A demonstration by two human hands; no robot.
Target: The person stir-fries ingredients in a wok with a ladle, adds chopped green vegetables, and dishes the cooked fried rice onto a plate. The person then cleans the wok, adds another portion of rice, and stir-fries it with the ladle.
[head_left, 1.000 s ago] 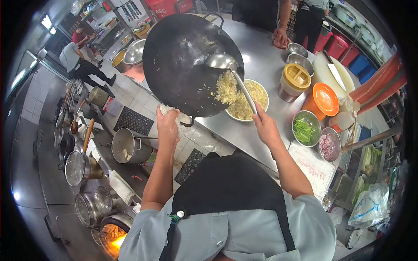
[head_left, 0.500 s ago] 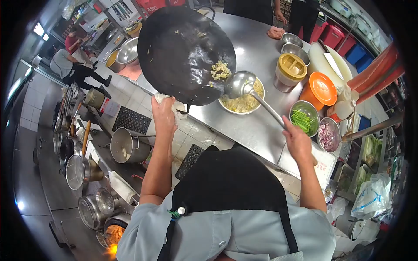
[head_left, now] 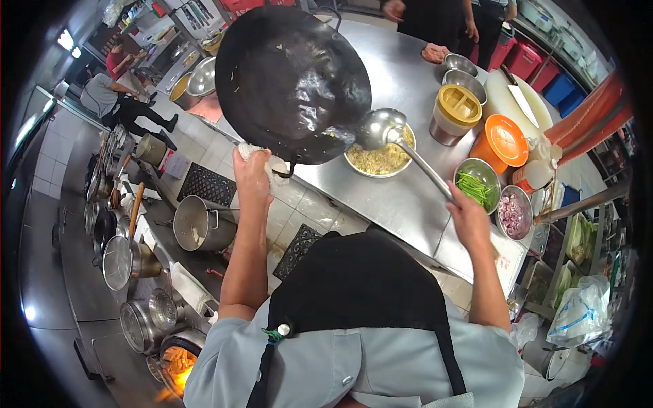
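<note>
A large black wok [head_left: 286,81] is tilted over the steel table, with only a few food scraps clinging to its inside. My left hand [head_left: 254,180] is closed on its near handle through a folded white cloth [head_left: 277,178]. In my right hand [head_left: 469,216] is the handle of a steel ladle [head_left: 382,129]. The ladle's bowl is at the wok's lower right edge, above a white bowl [head_left: 374,173] full of yellowish cooked food, probably fried rice. Close to my right hand stand a metal bowl of chopped greens [head_left: 473,189] and a bowl of sliced purple onion [head_left: 513,214].
Beyond the bowls are a yellow-lidded container [head_left: 458,107], an orange plate [head_left: 505,139] and a knife [head_left: 520,98] on a round board. Flames [head_left: 180,367] burn at the lower left stove, near a steel pot [head_left: 197,223]. Other people stand behind the table and at the far left.
The clump of food in the wok's lower right has gone over the edge. The ladle has shifted slightly up and right. Another person's hand has appeared at the top.
</note>
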